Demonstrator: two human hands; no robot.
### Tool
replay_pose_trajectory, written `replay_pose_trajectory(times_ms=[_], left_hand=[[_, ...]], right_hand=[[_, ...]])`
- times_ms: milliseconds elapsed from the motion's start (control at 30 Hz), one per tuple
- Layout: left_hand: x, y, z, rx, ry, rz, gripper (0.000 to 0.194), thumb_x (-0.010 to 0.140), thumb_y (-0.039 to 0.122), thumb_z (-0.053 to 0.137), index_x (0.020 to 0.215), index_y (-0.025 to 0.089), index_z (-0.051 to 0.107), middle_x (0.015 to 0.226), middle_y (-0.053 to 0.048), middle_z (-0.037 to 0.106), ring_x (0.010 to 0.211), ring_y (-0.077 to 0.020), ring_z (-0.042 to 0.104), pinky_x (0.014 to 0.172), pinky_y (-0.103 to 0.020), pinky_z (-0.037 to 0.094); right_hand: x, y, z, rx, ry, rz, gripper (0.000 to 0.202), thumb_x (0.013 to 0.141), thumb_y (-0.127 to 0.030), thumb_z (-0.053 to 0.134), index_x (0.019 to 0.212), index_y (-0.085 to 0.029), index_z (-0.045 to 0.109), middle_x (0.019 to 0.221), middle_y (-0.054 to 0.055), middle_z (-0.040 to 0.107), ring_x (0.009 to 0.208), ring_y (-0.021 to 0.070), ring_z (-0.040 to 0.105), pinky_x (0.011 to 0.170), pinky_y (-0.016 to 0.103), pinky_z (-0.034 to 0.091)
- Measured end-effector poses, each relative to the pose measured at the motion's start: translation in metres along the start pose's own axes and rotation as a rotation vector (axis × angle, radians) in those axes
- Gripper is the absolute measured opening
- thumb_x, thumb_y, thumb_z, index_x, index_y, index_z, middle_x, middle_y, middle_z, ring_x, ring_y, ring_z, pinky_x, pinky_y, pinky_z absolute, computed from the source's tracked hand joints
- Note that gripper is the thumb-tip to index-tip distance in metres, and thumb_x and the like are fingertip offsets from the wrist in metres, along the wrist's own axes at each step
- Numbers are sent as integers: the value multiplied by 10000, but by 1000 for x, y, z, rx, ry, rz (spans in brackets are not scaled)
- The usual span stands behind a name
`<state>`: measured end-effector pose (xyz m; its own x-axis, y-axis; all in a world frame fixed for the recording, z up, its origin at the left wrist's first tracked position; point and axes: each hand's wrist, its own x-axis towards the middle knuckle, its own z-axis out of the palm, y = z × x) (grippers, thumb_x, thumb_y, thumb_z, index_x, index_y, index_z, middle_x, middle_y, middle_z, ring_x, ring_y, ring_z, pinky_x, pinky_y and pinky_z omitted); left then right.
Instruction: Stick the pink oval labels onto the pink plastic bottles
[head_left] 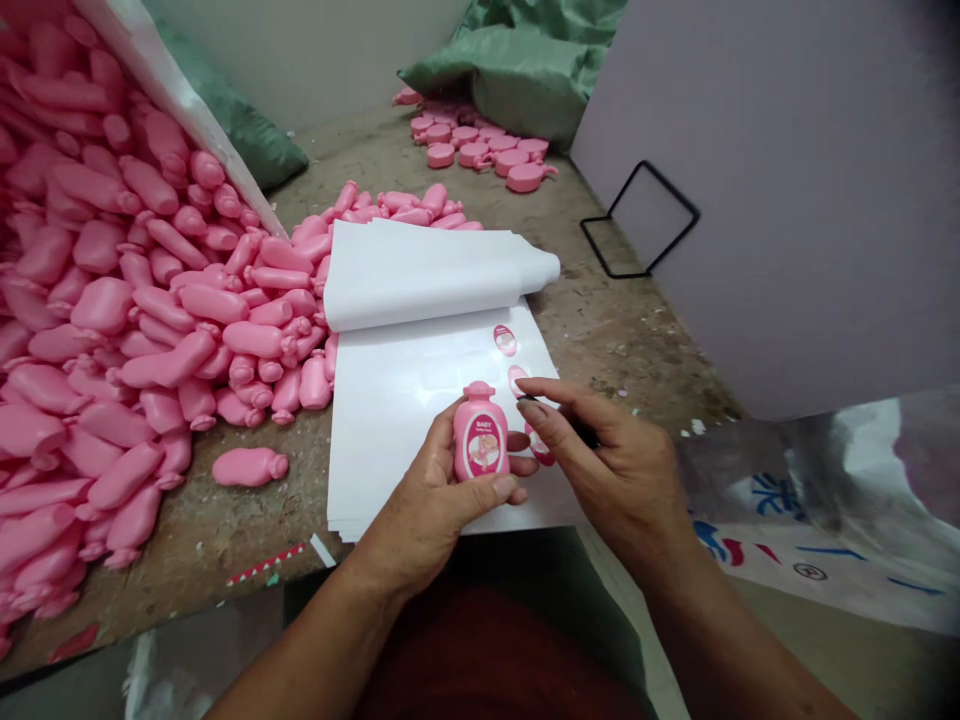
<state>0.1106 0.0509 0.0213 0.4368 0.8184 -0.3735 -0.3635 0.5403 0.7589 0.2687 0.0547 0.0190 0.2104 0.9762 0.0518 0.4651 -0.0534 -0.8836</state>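
My left hand (pixel 435 480) is closed around a small pink plastic bottle (pixel 461 425), held upright above the sheets. An oval magenta label (pixel 484 447) reading "BABY" covers its front. To the right, my right hand (pixel 615 450) pinches a thin dark tool (pixel 583 430), mostly hidden by the fingers, so its kind is unclear. The fingertips are close to an oval sticker (pixel 517 381) on the white sticker sheet (pixel 397 400). Another sticker (pixel 505 340) lies above it, and a third (pixel 541 448) is partly covered by my hands.
A large heap of pink bottles (pixel 150 300) fills the left side, with one loose bottle (pixel 249 467) nearer me. Folded-back sheets (pixel 427 270) lie behind. Pink round pieces (pixel 474 154) spill near a green sack (pixel 517 80). A black wire stand (pixel 641 220) leans at the right panel.
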Motion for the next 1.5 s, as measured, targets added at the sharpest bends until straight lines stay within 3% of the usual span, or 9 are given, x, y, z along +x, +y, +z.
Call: replay_pose_trajectory(times_ms=[167,267,400,633,833,1033,1167,1367,1500], left_hand=[[-3,-3,-3,111,-7,57,601,798,155,749,1333,263,497,1145,-8,615,1049,-142,596,932,-272,469],[-4,-2,-6,199,-23,66,617,812,170,741,1360,286,481,1260,-26,605,1148,-180,584,975,-306,462],[-8,5,-12,125,-99,-16,662,782,164,768,1360,273,464,1101,-30,650,1028,-177,650,896,-318,501],[-19,7,-14,-32,-80,-66,637,734,135,796,1297,247,520,1034,-11,634,888,-137,653,788,-275,510],[-36,12,-15,-95,-78,-88,597,737,176,804,1253,216,508,992,-35,638,927,-179,682,758,-275,514],[-63,14,-18,235,84,43,553,804,274,720,1299,217,479,955,-22,610,733,-122,618,646,-242,484],[-78,9,-27,447,139,132,526,925,469,548,1369,194,477,782,-1,584,598,-108,518,580,-238,435],[-151,14,-78,558,377,83,469,957,523,493,1306,240,626,911,-45,698,611,-124,579,576,-247,412],[-217,33,-121,1028,630,-95,395,936,510,531,1180,275,735,1225,-60,732,1128,-270,649,1003,-378,461]], right_hand=[[1,-5,6,156,-131,100,322,686,-425,786,940,-245,702,728,-7,651,676,184,587,633,316,451],[6,-6,7,374,-257,184,281,714,-445,773,824,-217,652,715,-12,638,640,155,570,605,288,456],[11,-4,3,550,-339,256,293,726,-450,791,773,-194,657,730,-11,622,654,134,549,611,265,447],[-1,-15,11,219,-300,106,275,715,-447,786,821,-225,664,711,-18,633,657,160,551,603,282,433],[-7,-20,19,365,-329,85,322,820,-514,673,724,-213,605,642,-32,532,607,138,491,584,278,415],[-25,-34,33,7,-308,-64,294,686,-469,769,841,-249,649,630,-29,596,584,174,531,555,292,404],[-34,-39,47,95,-354,-127,300,763,-533,694,710,-245,632,649,2,637,612,191,584,563,295,455],[-31,-20,39,80,-384,-134,347,747,-606,711,694,-264,682,656,5,649,598,199,587,527,295,462],[-17,20,25,94,-341,-188,296,736,-594,751,738,-300,716,705,3,693,617,223,607,509,305,462]])
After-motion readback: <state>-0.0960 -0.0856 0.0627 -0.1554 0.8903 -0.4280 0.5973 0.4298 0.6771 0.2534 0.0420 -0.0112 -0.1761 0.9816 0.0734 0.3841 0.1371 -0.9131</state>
